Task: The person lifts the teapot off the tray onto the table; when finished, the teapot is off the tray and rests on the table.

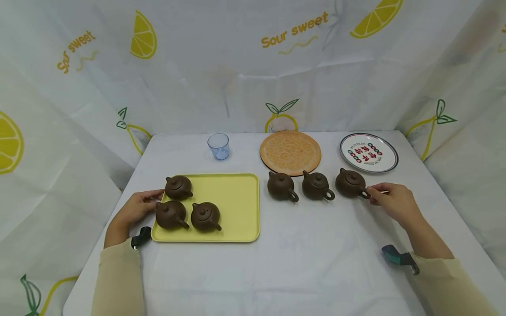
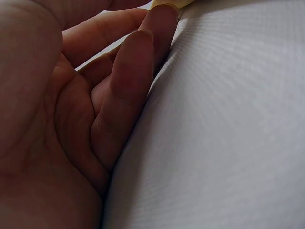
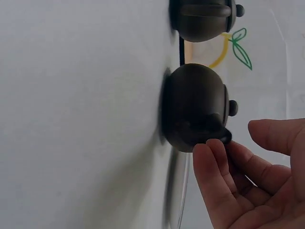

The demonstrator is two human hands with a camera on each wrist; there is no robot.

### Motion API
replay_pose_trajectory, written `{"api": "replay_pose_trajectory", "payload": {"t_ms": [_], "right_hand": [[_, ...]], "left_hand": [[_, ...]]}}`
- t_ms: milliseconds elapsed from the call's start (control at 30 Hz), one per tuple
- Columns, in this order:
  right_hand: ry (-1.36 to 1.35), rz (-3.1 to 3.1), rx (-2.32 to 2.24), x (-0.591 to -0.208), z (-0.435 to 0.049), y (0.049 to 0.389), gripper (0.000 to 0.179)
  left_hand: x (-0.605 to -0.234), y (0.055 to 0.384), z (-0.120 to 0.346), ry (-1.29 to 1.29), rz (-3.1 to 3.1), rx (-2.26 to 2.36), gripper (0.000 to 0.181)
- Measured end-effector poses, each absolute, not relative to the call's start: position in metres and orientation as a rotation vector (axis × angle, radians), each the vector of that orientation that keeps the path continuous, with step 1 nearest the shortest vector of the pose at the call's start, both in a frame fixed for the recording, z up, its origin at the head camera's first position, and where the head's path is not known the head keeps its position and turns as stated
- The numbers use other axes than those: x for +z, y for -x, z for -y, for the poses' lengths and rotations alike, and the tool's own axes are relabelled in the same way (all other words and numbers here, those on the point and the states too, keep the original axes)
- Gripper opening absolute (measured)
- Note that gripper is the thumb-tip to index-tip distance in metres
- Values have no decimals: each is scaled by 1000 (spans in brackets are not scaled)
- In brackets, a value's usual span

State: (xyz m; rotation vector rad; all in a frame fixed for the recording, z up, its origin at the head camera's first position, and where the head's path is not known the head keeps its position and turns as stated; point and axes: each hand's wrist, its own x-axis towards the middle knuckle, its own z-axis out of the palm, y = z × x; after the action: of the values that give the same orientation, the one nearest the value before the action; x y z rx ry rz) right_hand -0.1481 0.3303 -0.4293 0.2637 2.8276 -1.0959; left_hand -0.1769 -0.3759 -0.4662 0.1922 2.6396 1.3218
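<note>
Along the far side of a white table [image 1: 308, 267], from left to right: an upright, clear bluish glass [image 1: 218, 146]; a round tan disc [image 1: 290, 152] with a mottled face and dark edge; and a white plate [image 1: 369, 152] with a dark-lined rim, red characters and linked-ring motifs. Behind them hung a pale, creased backdrop [image 1: 221, 57], printed with yellow lemon slices [image 1: 143, 36], green leaves [image 1: 287, 105] and orange "Sour sweet" lettering [image 1: 294, 30].

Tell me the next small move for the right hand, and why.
Probably bring the thumb of the right hand onto the handle of the rightmost brown teapot: the fingers are at that handle, but the thumb looks apart from it. The teapot stands outside the yellow tray, which has bare space on its right.
</note>
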Motion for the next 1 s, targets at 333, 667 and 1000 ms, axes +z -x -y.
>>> {"api": "replay_pose_trajectory", "payload": {"t_ms": [333, 667, 1000], "right_hand": [[-231, -2826, -1295, -402, -292, 156, 49], [138, -2618, -1480, -401, -198, 167, 36], [399, -2443, -1504, -422, -111, 165, 21]], "left_hand": [[-462, 176, 373, -204, -2629, 1342, 49], [-474, 181, 380, -215, -2652, 1343, 49], [-473, 179, 379, -196, -2649, 1349, 49]]}}
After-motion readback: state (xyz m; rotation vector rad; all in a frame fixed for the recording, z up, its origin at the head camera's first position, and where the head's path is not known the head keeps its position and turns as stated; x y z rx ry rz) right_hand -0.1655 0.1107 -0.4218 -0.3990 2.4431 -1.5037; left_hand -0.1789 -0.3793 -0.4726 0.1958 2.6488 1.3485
